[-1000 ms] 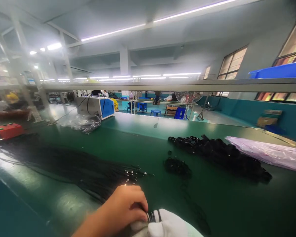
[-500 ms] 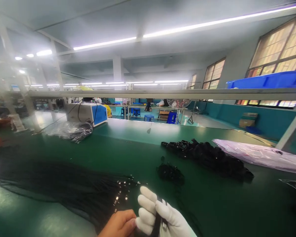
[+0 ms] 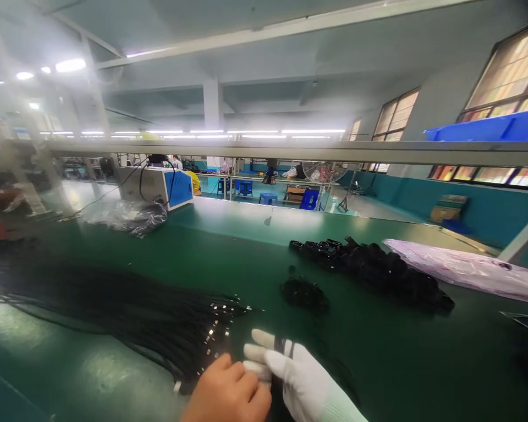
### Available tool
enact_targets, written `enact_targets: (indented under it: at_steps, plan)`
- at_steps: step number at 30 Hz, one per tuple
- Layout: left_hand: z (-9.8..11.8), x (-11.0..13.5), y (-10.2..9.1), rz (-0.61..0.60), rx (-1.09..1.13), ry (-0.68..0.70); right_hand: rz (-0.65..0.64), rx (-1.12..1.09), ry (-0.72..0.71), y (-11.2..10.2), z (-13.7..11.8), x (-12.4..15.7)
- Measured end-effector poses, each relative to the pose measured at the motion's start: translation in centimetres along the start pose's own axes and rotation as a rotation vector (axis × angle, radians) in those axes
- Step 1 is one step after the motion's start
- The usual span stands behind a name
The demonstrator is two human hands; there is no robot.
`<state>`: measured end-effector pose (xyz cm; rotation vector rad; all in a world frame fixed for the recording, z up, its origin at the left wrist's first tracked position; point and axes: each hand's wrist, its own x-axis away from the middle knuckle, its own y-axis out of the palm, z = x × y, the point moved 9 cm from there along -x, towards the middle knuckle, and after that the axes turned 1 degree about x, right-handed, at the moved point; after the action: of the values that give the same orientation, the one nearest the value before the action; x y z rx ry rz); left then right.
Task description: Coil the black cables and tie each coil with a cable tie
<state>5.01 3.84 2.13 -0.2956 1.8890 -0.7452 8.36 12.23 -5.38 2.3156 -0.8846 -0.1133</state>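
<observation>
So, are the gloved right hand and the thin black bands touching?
Touching. The head view shows the thin black bands lying across a finger of the gloved right hand.

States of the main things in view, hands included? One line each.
Left hand, bare, fingers curled; grip hidden
Right hand, gloved, fingers extended; grip unclear
Black bands, around a gloved finger
Cables, spread lengthwise, uncoiled
Small black pile, loosely heaped
Plastic bag, crumpled
Pink package, lying flat
Ceiling lights, lit
Fan, upright; spinning unclear
</observation>
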Motion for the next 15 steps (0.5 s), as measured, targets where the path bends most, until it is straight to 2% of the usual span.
enact_targets:
  at_steps: [1,3,5,7,9,13,15]
  plan:
    - [-0.4,-0.8,-0.3,-0.031,0.036,0.053,-0.048,0.044,0.028,0.5,0.3,0.2]
    - [-1.7,-2.2,0.1,-0.228,0.150,0.090,-0.159,0.094,0.093,1.8,0.7,0.5]
    - [-3.3,-2.7,1.1,-0.446,0.290,0.020,-0.281,0.061,0.160,3.1,1.0,0.9]
    - [-4.4,-2.5,2.2,-0.595,0.427,-0.095,-0.389,-0.026,0.229,4.3,1.3,1.4]
    - [-4.8,-2.3,2.9,-0.652,0.536,-0.163,-0.415,-0.086,0.259,4.4,1.7,1.4]
    - [-4.7,-3.3,2.8,-0.617,0.577,-0.120,-0.283,0.056,0.288,1.9,3.4,0.9]
    - [-5.1,-3.7,3.0,-0.661,0.594,-0.146,-0.256,0.059,0.323,1.0,4.2,1.0]
